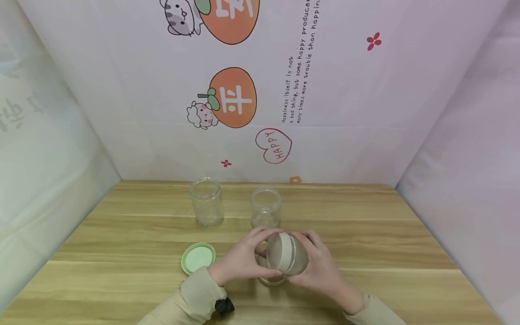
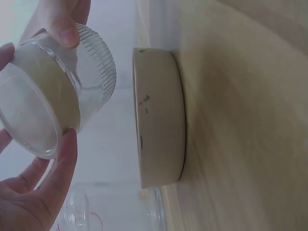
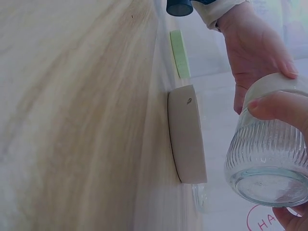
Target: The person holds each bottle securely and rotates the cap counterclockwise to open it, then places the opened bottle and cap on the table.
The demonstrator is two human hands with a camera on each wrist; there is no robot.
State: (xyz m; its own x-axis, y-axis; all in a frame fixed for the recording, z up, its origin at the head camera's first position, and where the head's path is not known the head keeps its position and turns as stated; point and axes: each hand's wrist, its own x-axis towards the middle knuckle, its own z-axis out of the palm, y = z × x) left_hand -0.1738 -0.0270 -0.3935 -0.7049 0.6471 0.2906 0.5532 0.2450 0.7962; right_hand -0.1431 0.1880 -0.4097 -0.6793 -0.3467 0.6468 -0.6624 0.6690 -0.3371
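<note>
Tilted on its side above the table, a clear glass jar (image 3: 267, 154) with a ribbed body and a pale cream band is held between both hands. My left hand (image 1: 245, 257) grips the end by the band, fingers and thumb spread around it. My right hand (image 1: 321, 268) holds the ribbed body from the other side, thumb by the band. Under the jar, a round beige dish-like piece (image 2: 161, 118) with small dark marks rests on the table, apart from both hands. Whether the banded end is a separate lid, I cannot tell.
A green-rimmed lid (image 1: 198, 258) lies left of the hands. Two clear jars stand behind: a taller jar (image 1: 206, 205) at the left and a shorter jar (image 1: 266, 207) just beyond the hands. A printed white cloth (image 1: 345, 90) hangs at the table's back edge.
</note>
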